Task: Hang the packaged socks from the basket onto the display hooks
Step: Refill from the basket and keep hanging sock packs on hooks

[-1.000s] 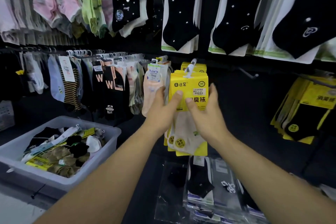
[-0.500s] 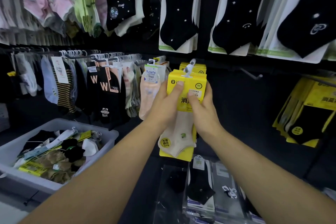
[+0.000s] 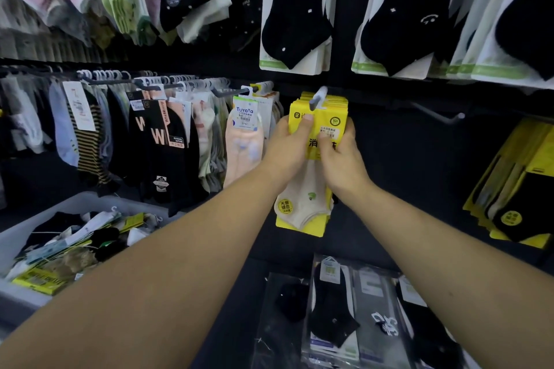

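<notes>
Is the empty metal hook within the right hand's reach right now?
Likely yes: nothing hangs between the right hand and the empty metal hook, but it grips the yellow sock package.

Counts at the sock wall
Two hands are seen, left hand [image 3: 286, 148] and right hand [image 3: 340, 159]; one basket [image 3: 18, 234], one bare hook [image 3: 437, 111] and two yellow sock stacks, centre stack [image 3: 328, 112] and right stack [image 3: 542, 156], are counted.

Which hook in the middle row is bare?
The dark hook just right of the yellow sock packs that the left hand and right hand hold; the other hooks seen there carry socks.
</notes>
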A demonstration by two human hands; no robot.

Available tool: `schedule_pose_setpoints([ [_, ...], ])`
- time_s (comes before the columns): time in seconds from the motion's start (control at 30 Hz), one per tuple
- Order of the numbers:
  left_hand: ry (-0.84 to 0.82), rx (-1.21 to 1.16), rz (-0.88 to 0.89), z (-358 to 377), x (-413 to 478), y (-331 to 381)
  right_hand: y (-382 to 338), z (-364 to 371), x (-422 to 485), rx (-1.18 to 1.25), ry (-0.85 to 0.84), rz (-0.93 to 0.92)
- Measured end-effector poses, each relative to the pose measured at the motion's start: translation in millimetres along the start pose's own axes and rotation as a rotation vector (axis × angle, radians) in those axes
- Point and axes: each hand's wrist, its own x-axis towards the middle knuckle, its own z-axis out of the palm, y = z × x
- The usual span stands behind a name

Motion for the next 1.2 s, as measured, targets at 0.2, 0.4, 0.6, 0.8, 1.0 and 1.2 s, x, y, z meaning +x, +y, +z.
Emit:
schedule_pose_setpoints([
  [0.2, -0.021, 0.041, -0.039, 2.3, -7.2, 3.4, 1.3, -11.2, -4.8, -0.005, -0.047, 0.043],
  [0.4, 0.064, 0.138, 0.082, -19.5, -57.1, -9.3, 7.9, -36.1, -67.9, -0.042, -0.074, 0.049],
  [0.6, 0.077, 0.310, -0.083, -44.4, -173.0, -73.6, 45.6, -73.8, -176.0, -0.189, -0.307, 0.174],
  [0.8, -0.150, 0.646, -0.522, -68.5, -323.3, -173.0, 106.5, -92.1, -315.0, -0.383, -0.689, 0.359],
  [1.0, -0.271, 0.726, -0.824, -81.4, -441.0, -241.8, 175.9, -88.7, -415.6, -0.605, -0.987, 0.513],
  [1.2, -0.272, 0.540, -0.783, -87.1, -478.2, -258.5, 215.5, -75.6, -447.4, -0.840, -0.991, 0.418],
])
